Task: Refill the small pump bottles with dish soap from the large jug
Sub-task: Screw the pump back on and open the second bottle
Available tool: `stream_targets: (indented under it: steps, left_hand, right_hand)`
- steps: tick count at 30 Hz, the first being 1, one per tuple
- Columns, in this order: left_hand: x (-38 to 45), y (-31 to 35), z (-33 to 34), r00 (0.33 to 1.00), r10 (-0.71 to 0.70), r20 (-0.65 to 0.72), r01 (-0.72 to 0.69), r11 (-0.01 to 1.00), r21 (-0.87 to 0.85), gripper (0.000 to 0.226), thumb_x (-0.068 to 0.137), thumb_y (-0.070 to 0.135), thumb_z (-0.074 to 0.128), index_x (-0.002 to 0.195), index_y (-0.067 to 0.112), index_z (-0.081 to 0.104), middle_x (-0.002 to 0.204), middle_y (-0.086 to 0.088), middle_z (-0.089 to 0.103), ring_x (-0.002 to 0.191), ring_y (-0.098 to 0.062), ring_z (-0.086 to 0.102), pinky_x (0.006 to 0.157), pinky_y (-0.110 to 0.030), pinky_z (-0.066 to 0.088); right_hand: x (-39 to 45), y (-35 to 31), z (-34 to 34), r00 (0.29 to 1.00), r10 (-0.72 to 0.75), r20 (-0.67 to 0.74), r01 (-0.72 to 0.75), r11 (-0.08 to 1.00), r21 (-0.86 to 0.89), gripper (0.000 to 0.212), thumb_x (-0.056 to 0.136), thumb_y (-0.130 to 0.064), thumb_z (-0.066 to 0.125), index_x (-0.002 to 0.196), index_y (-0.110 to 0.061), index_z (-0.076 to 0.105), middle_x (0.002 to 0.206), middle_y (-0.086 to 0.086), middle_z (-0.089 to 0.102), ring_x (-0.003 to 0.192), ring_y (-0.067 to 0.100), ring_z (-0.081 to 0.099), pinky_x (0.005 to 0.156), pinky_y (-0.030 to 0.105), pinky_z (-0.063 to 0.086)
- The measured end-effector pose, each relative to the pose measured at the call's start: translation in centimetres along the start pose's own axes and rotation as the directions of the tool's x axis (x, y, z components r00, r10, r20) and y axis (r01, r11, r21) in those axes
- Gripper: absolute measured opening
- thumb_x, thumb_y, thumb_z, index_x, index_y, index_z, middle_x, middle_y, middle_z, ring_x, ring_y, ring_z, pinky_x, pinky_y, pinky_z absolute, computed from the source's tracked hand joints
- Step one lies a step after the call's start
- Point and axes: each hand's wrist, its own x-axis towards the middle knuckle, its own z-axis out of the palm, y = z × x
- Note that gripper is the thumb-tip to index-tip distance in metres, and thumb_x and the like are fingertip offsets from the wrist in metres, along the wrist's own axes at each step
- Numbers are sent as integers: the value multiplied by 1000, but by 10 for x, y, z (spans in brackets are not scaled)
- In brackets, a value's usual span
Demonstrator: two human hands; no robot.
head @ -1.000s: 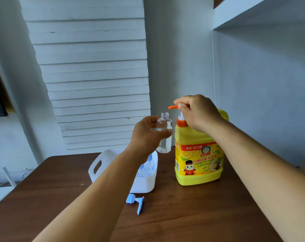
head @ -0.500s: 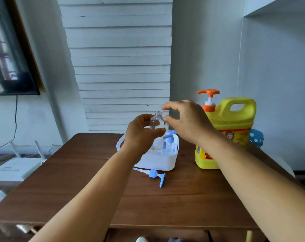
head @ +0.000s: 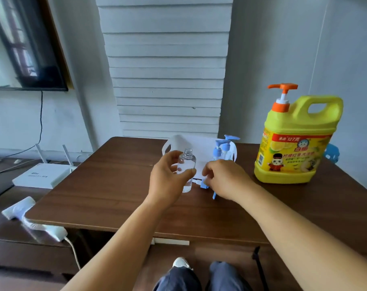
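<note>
So left hand (head: pixel 168 181) grips the uncapped small bottle (head: pixel 186 169) upright to avoid spills, while right hand (head: pixel 224 179) seemingly pinches the loose blue pump (head: pixel 205 185) for recapping.

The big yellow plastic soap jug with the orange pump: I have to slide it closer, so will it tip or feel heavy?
The yellow plastic soap jug probably feels heavy: it is large, though its fill level is hidden. Its broad flat base on the brown wooden table suggests it slides rather than tips. Pushing low seems safer, since the orange pump stands tall.
</note>
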Motion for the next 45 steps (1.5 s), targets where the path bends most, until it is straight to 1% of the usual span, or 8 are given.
stream_targets:
  steps: [11, 21, 26, 31, 35, 39, 43, 45]
  left_hand:
    - [-4, -22, -3, 1000, 7, 9, -7, 998, -58, 47, 77, 15, 75, 110, 34, 48, 106, 14, 61, 98, -11, 63, 84, -23, 51]
    - [1, -17, -15, 985, 149, 91, -161, 978, 131, 75, 73, 20, 77, 136, 32, 37, 132, 17, 49, 120, 1, 46, 90, -6, 36]
    - [8, 8, -12, 893, 420, 164, -450, 813, 368, 58, 80, 24, 71, 133, 30, 49, 136, 15, 50, 134, -6, 32, 105, -12, 21]
    - [18, 25, -2, 867, 494, 62, -481, 800, 358, 21, 81, 18, 70, 102, 20, 72, 105, 6, 71, 117, -9, 50, 95, -18, 35]
    - [21, 35, -3, 925, 380, 19, -370, 887, 278, 16, 81, 25, 70, 96, 23, 74, 95, 10, 69, 93, 0, 56, 78, -8, 39]
    - [26, 37, -6, 977, 214, 20, -215, 967, 135, 13, 81, 27, 70, 93, 23, 73, 82, 18, 65, 69, 17, 55, 63, 3, 36]
    - [34, 36, -11, 987, 158, -18, -157, 987, 14, 18, 81, 30, 70, 94, 19, 73, 86, 14, 69, 78, 3, 62, 66, -4, 42]
    - [36, 37, -14, 991, 131, -29, -131, 991, -28, 22, 80, 32, 71, 96, 17, 74, 88, 10, 71, 81, -2, 61, 70, -13, 43]
  right_hand:
    - [3, 5, 31, 994, 83, -65, -88, 993, -84, 25, 87, -28, 59, 110, -20, 62, 110, 6, 64, 108, 25, 53, 82, 35, 50]
    - [-2, 2, -12, 980, 166, -111, -130, 952, 278, 21, 83, -27, 63, 101, -20, 67, 74, -9, 58, 80, 15, 56, 58, 22, 38]
    - [-12, -4, -45, 978, 135, -161, -33, 856, 516, 10, 81, -24, 69, 88, -16, 68, 63, -7, 54, 59, 7, 50, 58, 22, 40]
    - [-15, -8, -56, 991, 71, -116, 14, 793, 609, 13, 79, -21, 71, 89, -12, 71, 64, -3, 59, 59, 9, 54, 66, 28, 47]
    - [-15, -4, -58, 997, 44, -69, 39, 477, 878, 25, 76, -37, 71, 89, -15, 68, 82, 5, 64, 70, 10, 61, 67, 21, 51]
    - [-6, -5, -49, 992, -115, -42, 60, 149, 987, 76, 30, -56, 88, 92, -16, 70, 81, -5, 71, 72, 4, 64, 70, 14, 54]
    - [3, -20, -47, 971, -220, -98, 106, 26, 994, 43, 49, -36, 87, 87, -19, 76, 83, -7, 72, 76, 2, 64, 77, 12, 51]
    - [7, -30, -48, 976, -174, -127, 143, 81, 986, 21, 67, -13, 80, 87, -19, 74, 83, -5, 70, 77, 4, 64, 81, 18, 50]
